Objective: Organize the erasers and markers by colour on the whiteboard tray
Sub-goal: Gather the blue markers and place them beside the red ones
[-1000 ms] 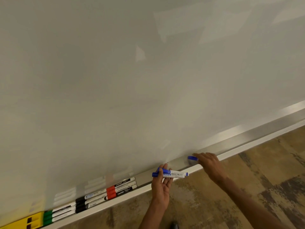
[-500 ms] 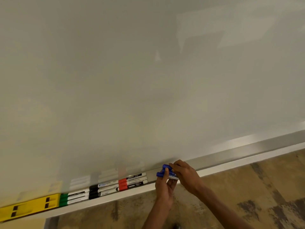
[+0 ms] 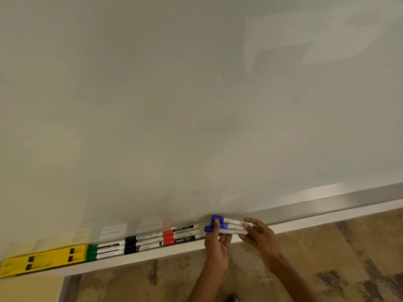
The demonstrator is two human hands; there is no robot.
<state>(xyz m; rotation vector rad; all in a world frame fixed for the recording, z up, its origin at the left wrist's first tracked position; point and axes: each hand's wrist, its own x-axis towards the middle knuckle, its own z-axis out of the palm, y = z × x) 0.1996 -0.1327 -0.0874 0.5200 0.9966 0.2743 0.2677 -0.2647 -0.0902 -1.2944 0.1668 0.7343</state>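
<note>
Below the blank whiteboard, the long aluminium tray carries yellow erasers, then green, black and red-capped markers. The left hand and right hand both close on a bundle of blue-capped white markers just right of the reds. Best lowered level, caps leftward, released together.

Two bare forearms rise into view from about 6 o'clock, neither covered by a sleeve as far as the lower edge shows. The bare left hand at 6 o'clock carries no ring, watch or band on its visible side. The bare right hand, toward 5 o'clock, likewise shows plain fingers and an uncovered wrist. Fingernails are short; finer detail is blurred
</note>
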